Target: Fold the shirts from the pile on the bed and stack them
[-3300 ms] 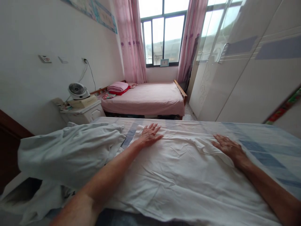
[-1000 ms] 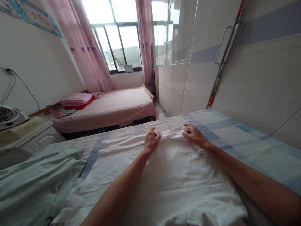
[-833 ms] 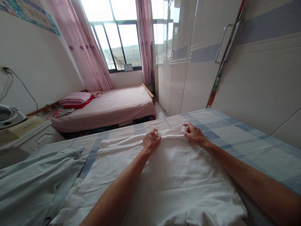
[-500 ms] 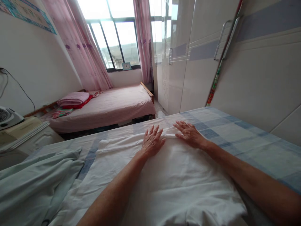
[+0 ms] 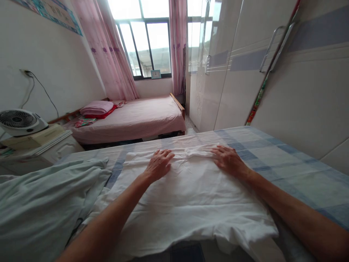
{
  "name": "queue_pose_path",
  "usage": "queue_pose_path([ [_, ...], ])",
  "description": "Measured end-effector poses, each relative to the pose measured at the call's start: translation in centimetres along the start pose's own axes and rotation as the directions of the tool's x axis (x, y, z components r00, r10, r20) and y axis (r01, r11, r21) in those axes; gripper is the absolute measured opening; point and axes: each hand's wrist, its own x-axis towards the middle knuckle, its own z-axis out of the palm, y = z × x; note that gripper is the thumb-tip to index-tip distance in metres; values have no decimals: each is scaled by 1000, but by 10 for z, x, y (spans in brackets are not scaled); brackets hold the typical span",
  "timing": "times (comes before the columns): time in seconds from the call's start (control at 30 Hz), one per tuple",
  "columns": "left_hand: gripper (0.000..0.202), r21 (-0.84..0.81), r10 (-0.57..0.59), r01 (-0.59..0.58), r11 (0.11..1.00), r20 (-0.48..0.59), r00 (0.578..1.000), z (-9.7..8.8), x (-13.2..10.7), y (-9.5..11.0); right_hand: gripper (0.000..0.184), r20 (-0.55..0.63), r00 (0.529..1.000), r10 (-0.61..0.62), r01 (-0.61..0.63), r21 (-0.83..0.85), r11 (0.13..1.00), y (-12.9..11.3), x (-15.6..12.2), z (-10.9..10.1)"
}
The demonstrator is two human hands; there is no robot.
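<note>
A white cloth [image 5: 188,196], wrinkled and folded over along its far edge, lies spread in front of me; whether it is a garment cannot be made out. On the left part of that folded edge rests my left hand [image 5: 160,164], palm down, fingers slightly bent and apart. My right hand [image 5: 229,160] lies palm down at the far right corner, its fingers over the edge. Between the two hands the fabric is gathered in small ridges. Beneath is a blue-and-white checked bedsheet [image 5: 283,163]. Left of the white cloth lies a crumpled pale green cloth [image 5: 51,203].
Beyond stands a second bed [image 5: 141,116] with a folded pink blanket [image 5: 96,108]. A grey fan [image 5: 21,122] sits on a box [image 5: 35,137] at left. Tall glossy wardrobes [image 5: 245,91] line the right side. A small clock [image 5: 156,74] stands on the windowsill.
My hands have moved apart along the far edge, the left one leftward and the right one slightly right. The cloth between them has become ridged. The view has shifted left.
</note>
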Motion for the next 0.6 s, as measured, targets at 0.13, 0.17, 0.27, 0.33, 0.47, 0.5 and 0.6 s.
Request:
queue_pose_path([
  [0.13,41,156,-72,65,986,40,997,-21,-47,-46,31,33,992,-118,120,-83,989,1,3,-9],
  [0.17,39,185,-100,90,979,45,994,-24,-56,-56,30,57,991,-121,126,-94,988,1,6,-10],
  [0.27,35,253,-172,145,957,90,981,-30,-72,-80,27,152,982,-116,130,-86,988,1,16,-11],
  [0.33,33,277,-212,173,945,119,970,-30,-76,-88,27,200,973,-111,129,-78,989,0,19,-12],
  [0.47,30,318,-265,228,920,78,961,-22,-75,-91,26,222,970,-100,140,-172,975,-3,23,-12],
  [0.5,29,335,-280,245,910,60,958,-20,-74,-91,25,212,972,-101,146,-206,968,-5,24,-12],
  [0.6,30,359,-318,288,888,27,948,-17,-71,-89,23,180,977,-114,161,-269,950,-6,28,-9],
])
